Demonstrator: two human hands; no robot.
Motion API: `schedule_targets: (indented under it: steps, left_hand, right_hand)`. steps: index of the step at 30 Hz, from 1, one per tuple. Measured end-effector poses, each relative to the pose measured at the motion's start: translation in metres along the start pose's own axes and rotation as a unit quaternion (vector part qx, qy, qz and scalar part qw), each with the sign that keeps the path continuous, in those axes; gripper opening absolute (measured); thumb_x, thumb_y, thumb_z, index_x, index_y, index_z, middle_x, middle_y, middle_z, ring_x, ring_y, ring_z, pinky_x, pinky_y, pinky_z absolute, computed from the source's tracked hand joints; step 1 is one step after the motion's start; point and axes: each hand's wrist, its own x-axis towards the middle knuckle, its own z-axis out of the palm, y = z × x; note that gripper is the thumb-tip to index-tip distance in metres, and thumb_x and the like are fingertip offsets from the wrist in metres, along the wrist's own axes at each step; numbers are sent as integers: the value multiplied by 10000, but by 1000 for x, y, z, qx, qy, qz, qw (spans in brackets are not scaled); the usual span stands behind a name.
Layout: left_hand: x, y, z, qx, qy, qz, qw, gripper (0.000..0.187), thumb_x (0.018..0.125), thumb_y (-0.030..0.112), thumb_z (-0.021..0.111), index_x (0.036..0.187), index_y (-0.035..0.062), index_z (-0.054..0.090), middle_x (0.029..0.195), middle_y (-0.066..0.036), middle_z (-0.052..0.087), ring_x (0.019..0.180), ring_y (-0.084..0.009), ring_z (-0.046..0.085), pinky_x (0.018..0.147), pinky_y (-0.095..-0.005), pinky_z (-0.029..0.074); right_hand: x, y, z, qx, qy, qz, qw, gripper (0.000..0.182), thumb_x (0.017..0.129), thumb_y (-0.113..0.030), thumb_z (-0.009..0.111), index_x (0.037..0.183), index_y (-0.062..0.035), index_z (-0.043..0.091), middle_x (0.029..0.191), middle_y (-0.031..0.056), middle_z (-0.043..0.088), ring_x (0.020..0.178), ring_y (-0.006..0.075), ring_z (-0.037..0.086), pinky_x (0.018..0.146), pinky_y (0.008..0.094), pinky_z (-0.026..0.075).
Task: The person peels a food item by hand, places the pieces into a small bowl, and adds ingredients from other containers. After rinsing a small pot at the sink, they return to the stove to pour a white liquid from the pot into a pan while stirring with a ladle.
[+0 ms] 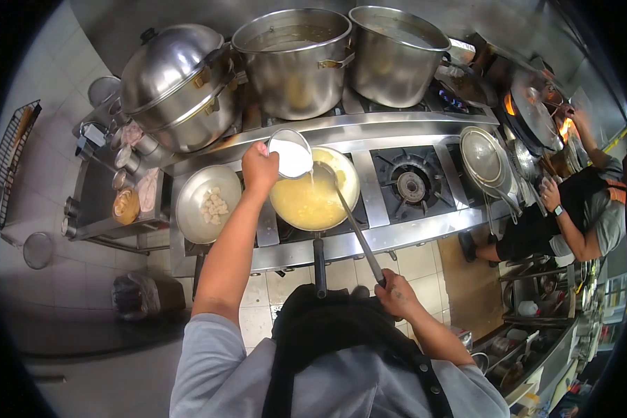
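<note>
My left hand [260, 169] grips a small metal cup [281, 137] of white liquid, tilted over a frying pan [356, 182]. A thin stream runs from the cup's lip into the yellow sauce [303, 203] in that pan. My right hand [397, 293] is closed around the handle of a long ladle [361, 239], whose far end reaches into the sauce. The pan's black handle [320, 268] points toward me, with no hand on it. Left of it, a second pan [188, 209] holds pale chunks [216, 206], partly behind my left forearm.
Behind the burners stand two tall stockpots [296, 83] [400, 70] and a domed steamer pot [177, 76]. A bare burner [411, 185] lies right of the sauce pan, then a strainer [481, 157]. At far right a co-worker [585, 209] stands near a wok [529, 122] with flames.
</note>
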Motion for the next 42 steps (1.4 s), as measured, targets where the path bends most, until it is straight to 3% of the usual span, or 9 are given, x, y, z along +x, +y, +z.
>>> schedule_targets:
  steps: [5,7,10,20,28,32,36,39,42]
  left_hand:
    - [1,-3,0,13,-6,7,1000,189,684,64,580,652,-6,407,586,-135,426,558,-231,400,570,-341,392]
    - [1,-6,1,17,0,14,1000,186,684,64,582,653,-6,412,586,-132,431,558,-228,402,570,-341,392]
    - [0,-4,0,3,-4,1,1000,174,686,60,581,660,-8,424,590,-135,437,559,-226,408,572,-342,395]
    - [4,10,-5,40,-32,-25,998,156,712,70,591,703,-25,467,654,-174,520,613,-331,514,630,-385,440]
    - [4,11,-1,44,-23,-10,999,154,706,66,587,690,-19,460,611,-176,490,583,-339,491,608,-394,428]
    - [5,10,1,42,-24,-14,999,160,699,64,587,677,-18,452,609,-172,486,574,-333,482,598,-393,426]
    - [6,7,2,35,-28,-14,999,161,699,65,584,674,-17,447,613,-166,488,571,-327,479,596,-389,427]
    - [7,3,3,35,-30,-17,999,159,702,65,581,677,-17,448,615,-164,490,574,-326,482,600,-387,429]
    - [7,3,2,34,-26,-19,999,157,704,64,578,679,-17,446,618,-163,490,578,-325,482,604,-383,431]
  right_hand:
    - [12,-2,-14,336,-150,157,916,228,835,-91,587,1021,31,535,608,66,539,399,180,505,394,316,424]
    - [14,-4,-30,577,-212,229,755,248,847,-74,568,1071,22,523,593,6,476,376,121,440,341,256,377]
    - [10,-7,-33,607,-216,226,731,248,863,-81,547,1086,20,510,589,9,460,368,115,426,340,252,377]
    - [0,-26,-35,423,-124,127,888,202,845,-47,559,1029,31,530,569,32,495,358,135,460,345,268,382]
    - [2,-10,-16,52,-8,24,998,198,852,-96,551,994,42,536,606,91,554,413,154,545,424,291,432]
    - [5,1,-4,-34,-3,-1,999,200,849,-110,567,981,38,543,620,85,555,430,157,557,425,291,434]
    - [10,-12,-15,264,-131,138,946,243,847,-129,591,1017,39,543,608,53,529,398,143,499,391,288,412]
    - [15,-6,-32,586,-209,232,748,236,859,-70,533,1071,34,521,576,18,470,364,118,424,342,253,368]
    - [5,-24,-36,574,-189,218,766,229,840,-24,526,1058,46,515,564,17,449,356,118,412,323,240,342]
